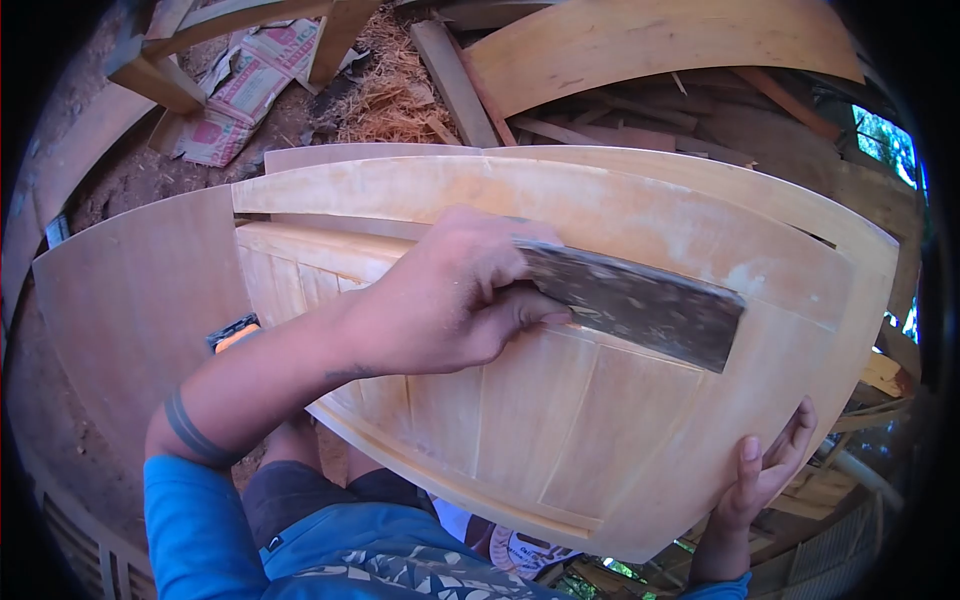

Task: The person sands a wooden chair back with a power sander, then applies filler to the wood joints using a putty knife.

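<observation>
A pale curved wooden panel (640, 450), with narrow boards set in a raised frame, spans the middle of the head view. My left hand (475, 295) is closed around one end of a flat, rectangular, dark mottled block (640, 305), thumb below and fingers above. Motion slightly blurs the block, which is tilted over the panel's upper part and hides some of its frame rail. Down at the panel's right edge, my right hand (765, 465) rests with its thumb and fingers apart. Chalky whitish patches mark the wood around the block.
Left of the panel stands a plain curved sheet (140, 275). An orange and black object (237, 333) shows partly behind my left forearm. Beyond lie a printed paper sack (245, 90), wood shavings (395, 85), a beam (450, 80) and a large curved board (660, 45).
</observation>
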The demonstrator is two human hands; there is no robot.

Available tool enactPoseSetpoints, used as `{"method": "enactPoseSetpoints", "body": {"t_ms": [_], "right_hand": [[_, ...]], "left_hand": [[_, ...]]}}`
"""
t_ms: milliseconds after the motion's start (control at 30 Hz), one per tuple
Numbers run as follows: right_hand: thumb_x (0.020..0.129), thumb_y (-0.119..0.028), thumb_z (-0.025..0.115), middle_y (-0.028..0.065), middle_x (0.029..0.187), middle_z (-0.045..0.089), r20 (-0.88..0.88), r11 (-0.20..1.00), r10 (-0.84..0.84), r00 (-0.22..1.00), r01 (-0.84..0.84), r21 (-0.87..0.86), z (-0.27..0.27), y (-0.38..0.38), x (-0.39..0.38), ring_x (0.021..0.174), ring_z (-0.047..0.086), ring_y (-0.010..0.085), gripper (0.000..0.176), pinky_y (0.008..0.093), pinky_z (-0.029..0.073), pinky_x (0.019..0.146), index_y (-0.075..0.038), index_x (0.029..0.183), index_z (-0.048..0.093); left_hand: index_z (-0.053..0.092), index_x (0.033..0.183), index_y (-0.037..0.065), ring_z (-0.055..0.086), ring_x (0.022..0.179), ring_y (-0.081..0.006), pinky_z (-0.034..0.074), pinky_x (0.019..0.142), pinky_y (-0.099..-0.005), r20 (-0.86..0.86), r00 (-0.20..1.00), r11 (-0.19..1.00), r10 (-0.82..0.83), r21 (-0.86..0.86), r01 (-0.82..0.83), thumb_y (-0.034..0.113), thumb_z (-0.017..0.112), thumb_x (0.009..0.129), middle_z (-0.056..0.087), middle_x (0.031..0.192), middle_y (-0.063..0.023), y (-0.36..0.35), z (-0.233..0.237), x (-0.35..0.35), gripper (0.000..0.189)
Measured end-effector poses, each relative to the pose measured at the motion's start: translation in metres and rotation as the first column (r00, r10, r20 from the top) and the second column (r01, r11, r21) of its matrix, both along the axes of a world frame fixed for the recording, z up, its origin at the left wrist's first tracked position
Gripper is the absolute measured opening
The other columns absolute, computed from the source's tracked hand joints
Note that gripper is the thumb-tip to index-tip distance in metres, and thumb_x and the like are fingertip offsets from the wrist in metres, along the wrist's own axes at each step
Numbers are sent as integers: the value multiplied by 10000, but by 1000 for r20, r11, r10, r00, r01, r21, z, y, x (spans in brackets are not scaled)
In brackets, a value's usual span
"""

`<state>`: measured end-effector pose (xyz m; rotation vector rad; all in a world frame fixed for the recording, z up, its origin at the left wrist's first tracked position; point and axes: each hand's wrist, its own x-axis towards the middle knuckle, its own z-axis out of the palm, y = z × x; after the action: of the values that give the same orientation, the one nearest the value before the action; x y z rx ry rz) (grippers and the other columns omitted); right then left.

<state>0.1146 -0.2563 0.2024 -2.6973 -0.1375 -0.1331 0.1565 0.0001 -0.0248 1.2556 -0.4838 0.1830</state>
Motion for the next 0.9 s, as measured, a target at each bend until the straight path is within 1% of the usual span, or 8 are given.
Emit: {"method": "enactPoseSetpoints", "body": {"t_ms": [133, 233, 333, 433, 533, 700, 800, 900], "right_hand": [[767, -245, 625, 169, 1294, 375, -6, 1000, 14, 1000, -14, 26, 1, -4, 1, 1208, 388, 239, 724, 354, 265, 1038, 56, 1324, 275], [782, -216, 617, 160, 1298, 369, -21, 998, 16, 1000, -14, 67, 1, -7, 2, 1211, 383, 234, 694, 350, 267, 1037, 49, 1325, 276], [794, -206, 611, 155, 1291, 373, 1, 996, 30, 1000, -30, 87, -1, -5, 1, 1211, 380, 231, 676, 347, 266, 1038, 47, 1324, 276], [798, -206, 609, 156, 1292, 372, -5, 994, 36, 999, -35, 107, -1, -6, 2, 1216, 376, 231, 674, 347, 263, 1041, 48, 1325, 274], [800, -210, 608, 160, 1298, 370, -19, 993, 51, 999, -48, 110, 0, -9, 3, 1218, 377, 233, 673, 350, 261, 1044, 50, 1323, 274], [800, -228, 599, 165, 1295, 377, 1, 997, 28, 1000, -28, 77, -1, -6, 1, 1212, 386, 236, 672, 350, 268, 1041, 56, 1318, 278], [781, -238, 618, 168, 1266, 393, 11, 995, -1, 1000, 0, 96, -2, -1, 2, 1184, 407, 233, 685, 351, 282, 1022, 50, 1301, 278], [772, -244, 628, 168, 1247, 404, 25, 993, -17, 1000, 14, 116, -4, 0, 1, 1165, 421, 231, 689, 351, 290, 1014, 45, 1292, 280]], "left_hand": [[598, 765, -23, 580, 547, -223, 448, 504, -292, 33, 998, 999, -52, 8, 52, -55, 651, 747, 570, 637, -106, 2, 7, 8, 64], [597, 771, -35, 585, 532, -184, 460, 507, -269, -8, 994, 975, -106, 195, 105, -11, 674, 770, 565, 592, -88, 13, 9, 14, 81], [584, 750, -49, 602, 565, -129, 486, 529, -249, -434, 833, 927, -342, -12, 375, 51, 688, 799, 576, 568, -70, 19, 22, 13, 152], [603, 775, -54, 613, 619, -102, 515, 569, -239, -496, 749, 885, -440, -95, 457, 61, 676, 818, 621, 648, -70, 32, 17, 7, 143], [644, 813, -37, 593, 604, -86, 493, 565, -222, -552, 752, 903, -360, -409, 132, 59, 660, 831, 641, 691, -43, 32, -6, -9, 99], [660, 945, -28, 614, 753, -96, 502, 678, -225, -525, 827, 888, -203, -455, -70, -4, 677, 797, 680, 840, -58, 16, -4, -31, 151], [655, 967, -20, 619, 745, -105, 491, 689, -237, -264, 964, 953, 38, -279, -114, -34, 670, 780, 685, 852, -74, 3, -14, -31, 188], [644, 979, -2, 626, 832, -146, 501, 746, -273, -249, 969, 962, -3, -265, -65, -34, 660, 789, 670, 925, -99, 1, -16, -32, 193]]}}
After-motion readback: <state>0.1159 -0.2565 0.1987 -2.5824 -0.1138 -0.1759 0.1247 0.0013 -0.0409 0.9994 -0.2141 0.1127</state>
